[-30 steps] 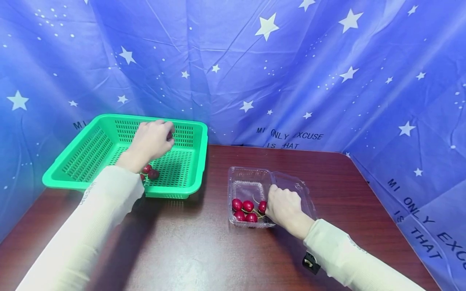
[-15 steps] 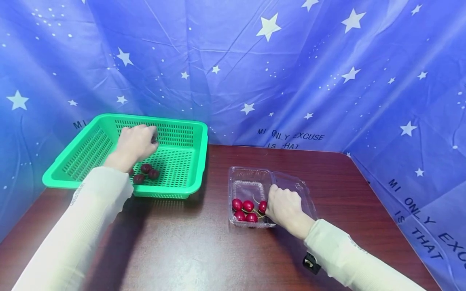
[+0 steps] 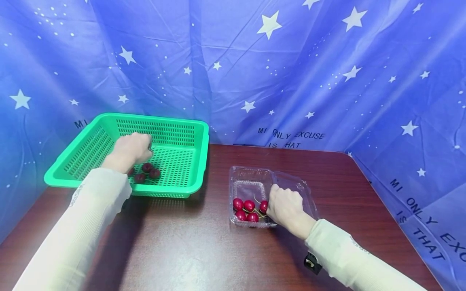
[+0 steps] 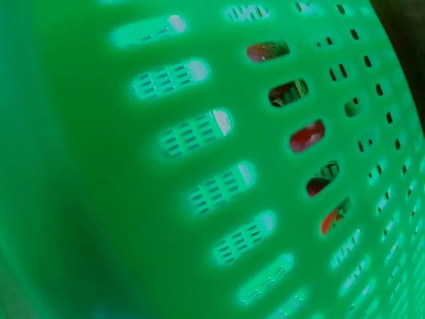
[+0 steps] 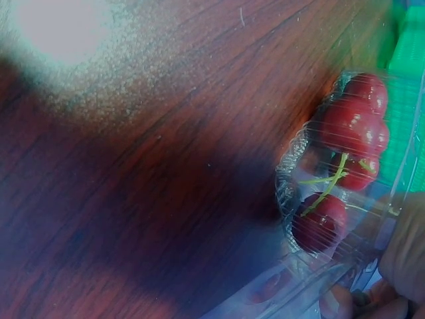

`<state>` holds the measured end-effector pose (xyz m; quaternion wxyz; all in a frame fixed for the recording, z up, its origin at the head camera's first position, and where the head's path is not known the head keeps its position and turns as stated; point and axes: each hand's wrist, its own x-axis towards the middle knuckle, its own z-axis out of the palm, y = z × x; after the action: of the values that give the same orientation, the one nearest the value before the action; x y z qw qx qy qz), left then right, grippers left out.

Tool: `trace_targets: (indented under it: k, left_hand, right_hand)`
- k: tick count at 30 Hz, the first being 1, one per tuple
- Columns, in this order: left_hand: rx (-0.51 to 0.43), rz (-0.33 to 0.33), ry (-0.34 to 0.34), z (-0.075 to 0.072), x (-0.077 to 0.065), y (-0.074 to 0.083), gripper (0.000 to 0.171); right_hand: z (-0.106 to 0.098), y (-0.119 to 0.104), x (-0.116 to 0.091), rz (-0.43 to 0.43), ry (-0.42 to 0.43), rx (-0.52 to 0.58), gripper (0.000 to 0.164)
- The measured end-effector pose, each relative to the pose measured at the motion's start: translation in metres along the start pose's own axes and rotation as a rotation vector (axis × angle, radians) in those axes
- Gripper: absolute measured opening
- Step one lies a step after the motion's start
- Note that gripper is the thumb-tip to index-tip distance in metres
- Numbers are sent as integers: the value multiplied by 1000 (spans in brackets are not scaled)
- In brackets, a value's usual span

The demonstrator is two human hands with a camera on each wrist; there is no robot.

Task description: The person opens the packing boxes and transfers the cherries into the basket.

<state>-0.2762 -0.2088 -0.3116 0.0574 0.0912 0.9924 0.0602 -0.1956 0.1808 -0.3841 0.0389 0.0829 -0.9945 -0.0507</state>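
Note:
Inside the green plastic basket, low over its floor, my left hand pinches a cherry, mostly hidden behind the fingers. Several dark red cherries lie on the basket floor near that wrist. Through the slots of the basket wall, the left wrist view catches bits of red cherries. My right hand grips the near right edge of a clear plastic box, its lid folded out to the right. Several bright red cherries with green stems sit in the box's near end.
The dark red wooden table carries both containers, the box standing to the right of the basket. A blue star-print curtain rises directly behind the table and along its right side.
My left hand has moved left and then lower into the basket, still holding the cherry. The right hand keeps its grip on the box.

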Motion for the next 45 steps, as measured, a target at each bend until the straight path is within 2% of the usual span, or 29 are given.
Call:
trace_targets:
  k: [3,10,18,28,35,40,45]
  left_hand:
    - [-6,1,-1,1,-3,-2,15]
    - [-38,-16,-61,6,-8,-6,14]
    - [-21,-34,-41,15,-7,-10,12]
    - [-55,-50,-74,19,-9,-18,16]
    - [-35,-32,-104,20,-7,-20,24]
    - [-13,-38,-103,21,-2,-24,28]
    - [-51,-42,-97,20,1,-28,33]
  right_hand:
    - [0,0,0,-2,0,-4,24]
    - [-1,-1,-1,-11,1,-7,25]
    - [-4,-1,-1,13,-13,3,25]
    - [-5,-2,-2,11,-19,3,25]
    - [-4,-4,-3,16,-28,4,25]
    - [-3,-6,0,17,-20,0,26]
    - [-3,-8,2,24,-10,0,25]
